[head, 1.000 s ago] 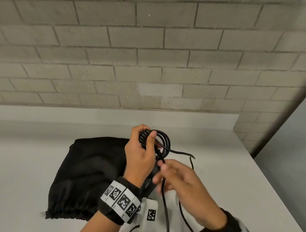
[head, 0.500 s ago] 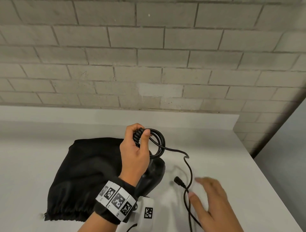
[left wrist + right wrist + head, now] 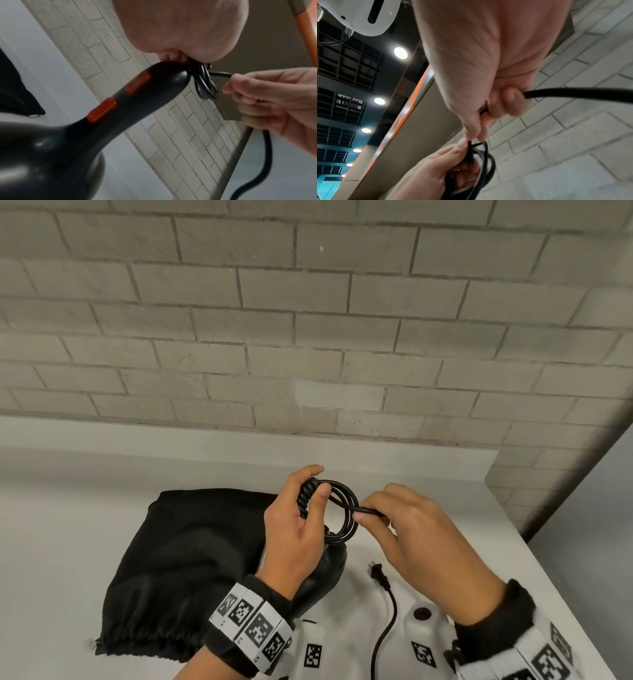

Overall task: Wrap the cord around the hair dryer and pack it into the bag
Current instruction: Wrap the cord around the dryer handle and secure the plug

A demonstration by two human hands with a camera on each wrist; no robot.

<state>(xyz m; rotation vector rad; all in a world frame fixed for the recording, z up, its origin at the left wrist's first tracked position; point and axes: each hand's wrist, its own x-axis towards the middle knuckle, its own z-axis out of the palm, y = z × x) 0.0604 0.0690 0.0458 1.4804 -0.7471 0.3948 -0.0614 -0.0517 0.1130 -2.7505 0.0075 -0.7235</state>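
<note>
A black hair dryer with two orange buttons hangs handle-up over the white table. My left hand grips the handle end together with several coils of the black cord. To the right of the coils, my right hand pinches the loose run of cord near them. The plug dangles below the right hand. A black drawstring bag lies flat on the table to the left, its gathered mouth toward me.
A grey brick wall rises behind the table's raised back ledge. The table's right edge runs diagonally beside my right arm. White wrist-camera housings sit at the bottom of the head view.
My right hand has come up from the table at lower right and taken hold of the cord beside the coils. The left hand still holds the handle and coils.
</note>
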